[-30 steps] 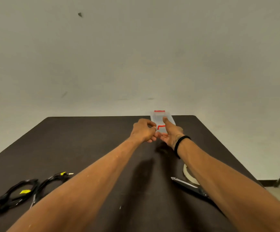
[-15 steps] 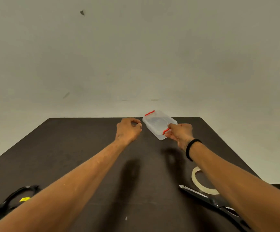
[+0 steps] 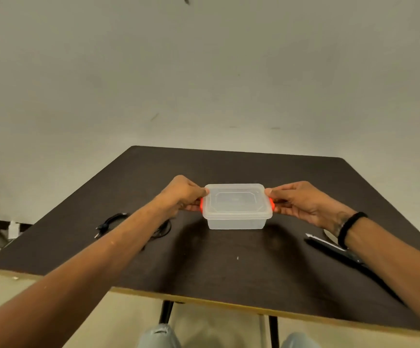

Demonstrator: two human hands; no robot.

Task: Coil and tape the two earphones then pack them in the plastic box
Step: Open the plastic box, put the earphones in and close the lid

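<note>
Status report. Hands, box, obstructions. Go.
Both hands, left and right, grip plastic box at red clips. Lid on. Earphones outside, on table. Nothing blocking.

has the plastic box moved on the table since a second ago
Yes. The box has come from near the table's far edge toward the person, to mid-table, now held by left hand and right hand.

A dark brown desk (image 3: pixel 229 267) with a pale front edge stands on black legs by a plain wall. A lidded clear plastic box (image 3: pixel 236 209) with red clasps sits near its middle. Left of the box lie black coiled earphones (image 3: pixel 111 223), partly hidden by a forearm. To the right lie black scissors (image 3: pixel 334 249), with a tape roll (image 3: pixel 329 236) just behind them.
</note>
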